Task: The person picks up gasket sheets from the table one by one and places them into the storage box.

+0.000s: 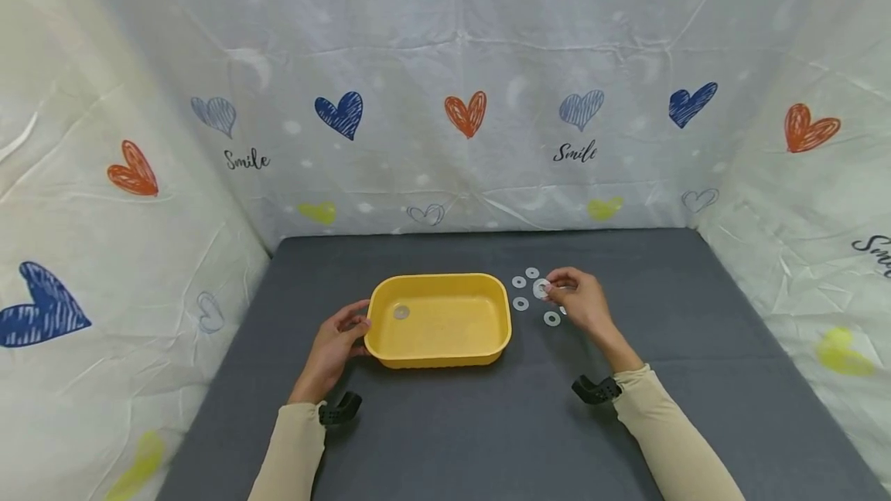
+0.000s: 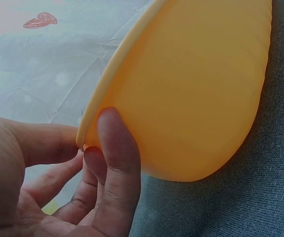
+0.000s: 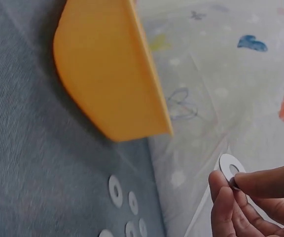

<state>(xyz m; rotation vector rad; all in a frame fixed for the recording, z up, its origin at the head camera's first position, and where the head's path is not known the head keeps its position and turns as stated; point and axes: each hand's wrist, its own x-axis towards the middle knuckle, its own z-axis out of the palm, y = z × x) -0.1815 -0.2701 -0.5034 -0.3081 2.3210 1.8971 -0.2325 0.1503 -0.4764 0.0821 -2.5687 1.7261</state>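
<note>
A yellow plastic basin (image 1: 459, 323) stands on the table, with one flat washer (image 1: 401, 312) lying on its floor toward the left. My left hand (image 1: 332, 348) holds the basin's left end, pinching the rim (image 2: 113, 64) between thumb and fingers. To the right of the basin, my right hand (image 1: 583, 305) pinches a pale flat washer (image 3: 226, 165) by its edge between thumb and fingertips, raised above the table. Several similar washers lie loose beneath and around that hand, among them a near washer (image 1: 552, 318) and a left one (image 1: 520, 304); one is partly hidden by the hand.
Dark grey cloth covers the table (image 1: 459, 431). A white curtain (image 1: 404, 37) printed with hearts hangs behind it and along both sides. Each wrist wears a black band, the left band (image 1: 341, 409) and the right band (image 1: 595, 390).
</note>
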